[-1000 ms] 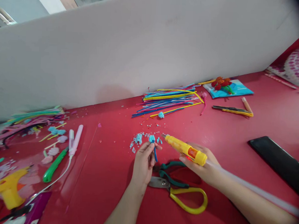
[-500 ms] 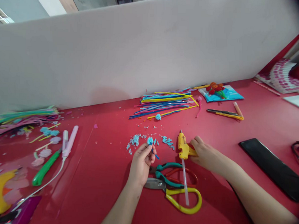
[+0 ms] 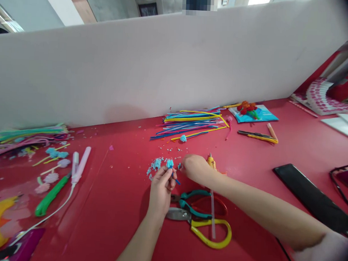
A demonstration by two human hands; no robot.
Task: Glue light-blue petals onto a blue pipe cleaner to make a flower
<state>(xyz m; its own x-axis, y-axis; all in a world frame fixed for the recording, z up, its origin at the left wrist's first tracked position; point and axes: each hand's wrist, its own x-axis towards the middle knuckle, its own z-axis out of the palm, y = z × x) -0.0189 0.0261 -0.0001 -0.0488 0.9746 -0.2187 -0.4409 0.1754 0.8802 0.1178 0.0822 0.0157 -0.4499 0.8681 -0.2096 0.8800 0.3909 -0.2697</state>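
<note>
Left hand (image 3: 160, 188) sits low at centre of the red table (image 3: 119, 205), thumb and fingers pinched on a short blue pipe-cleaner stem that carries a light blue fuzzy flower head (image 3: 169, 163). The flower head shows at 12 o'clock of the left hand, just above the fingertips; the stem tail pokes out at 2 o'clock of the hand.

Right hand (image 3: 194, 168) lies at 2 o'clock of the left hand, knuckles up, fingers curled down toward the table. Its fingertips reach to just beside the flower head, at the head's 3 o'clock. Whether they touch it or pinch anything cannot be told; the fingertips are hidden under the hand.

Yellow glue gun (image 3: 211, 161) lies on the table at 3 o'clock of the right hand, partly covered by the wrist, with its clear glue stick (image 3: 212, 213) trailing toward 6 o'clock.

Light blue trimmings (image 3: 155, 165) lie scattered at 9 o'clock of the flower head, close by.

Teal-handled pliers (image 3: 192, 202) and yellow-handled scissors (image 3: 204, 228) lie at 4 o'clock of the left hand, under the right forearm.

A bundle of coloured pipe cleaners (image 3: 191, 123) lies at 12 o'clock, well apart from both hands, against the white partition (image 3: 153, 68).
</note>
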